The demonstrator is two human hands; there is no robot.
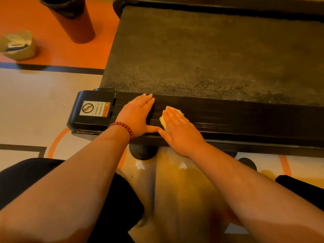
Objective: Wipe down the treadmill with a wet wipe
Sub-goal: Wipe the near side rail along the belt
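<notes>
The black treadmill [245,118] lies across the view, its dusty grey belt [210,55] beyond the near side rail. My right hand [178,128] lies flat with straight fingers on a pale folded wet wipe [164,121], pressing it onto the ribbed side rail. Only the wipe's edges show around the palm. My left hand [138,114], with a red bead bracelet at the wrist, rests flat on the rail just left of it, thumb touching the right hand. A black end cap [91,109] with a warning sticker closes the rail at the left.
A tall dark red bin [73,20] with a black liner stands on the orange floor at the upper left. A small pale basket [19,44] with cloth inside sits left of it. A round black treadmill foot [142,151] stands below the rail. My dark-clad knees flank the bottom.
</notes>
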